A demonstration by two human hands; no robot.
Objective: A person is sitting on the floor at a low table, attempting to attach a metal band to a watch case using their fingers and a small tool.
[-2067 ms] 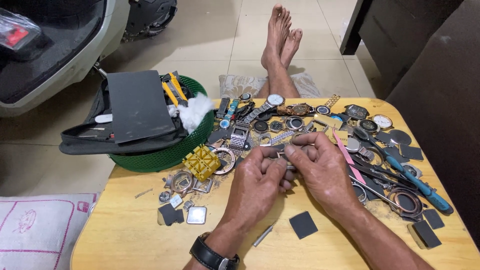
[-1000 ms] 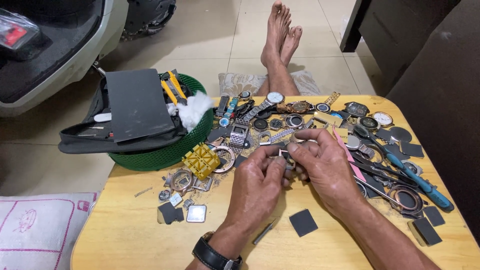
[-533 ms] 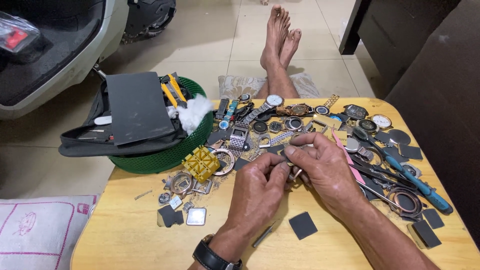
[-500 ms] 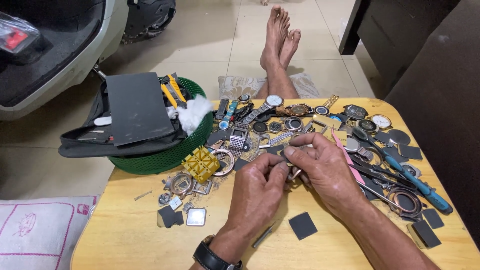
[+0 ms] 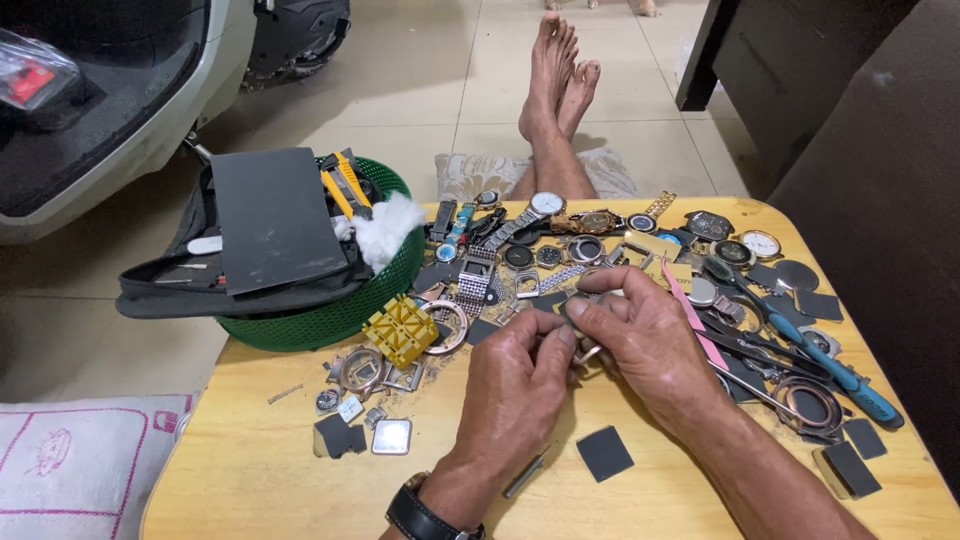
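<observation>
Both hands, left hand (image 5: pixel 520 385) and right hand (image 5: pixel 640 340), pinch a small watch case (image 5: pixel 580 312) right of the yellow case holder (image 5: pixel 400 330).

This is a home floor corner used as an informal watch-repair spot; a low wooden table (image 5: pixel 250 440) sits on pale floor tiles (image 5: pixel 440 90), strewn with wristwatches (image 5: pixel 545 205), loose watch cases (image 5: pixel 362 372) and a blue-handled tool (image 5: pixel 830 368); a parked scooter (image 5: pixel 110 110) stands just beside it; bare feet (image 5: pixel 556 75) stretch out past the table's far edge; a green basket (image 5: pixel 330 315) holds a tool pouch (image 5: pixel 200 285).
</observation>
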